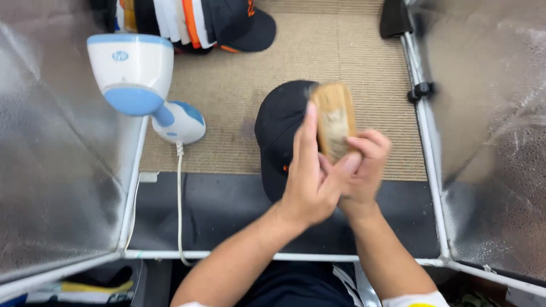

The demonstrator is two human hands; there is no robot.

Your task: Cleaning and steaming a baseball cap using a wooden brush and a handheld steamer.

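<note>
Fingers of both hands, left hand (310, 182) and right hand (364, 165), curl closed around a wooden brush (334, 119) above a black cap (278, 131).

Black cap (278, 122), tan wooden brush (334, 119), white-and-blue steamer (136, 77), beige ribbed mat (341, 51)

Both hands meet over a black cap (278, 122) lying on the tan ribbed surface (341, 51). Right hand (364, 162) grips a wooden brush (334, 119), bristles facing the camera, blurred. Left hand (310, 182) overlaps it, fingers against the brush's side. White-and-blue handheld steamer (139, 79) sits left, its cord (180, 210) trailing toward the near edge. Stack of caps (193, 23) at far edge. Silvery reflective panels (57, 170) flank both sides.
</note>
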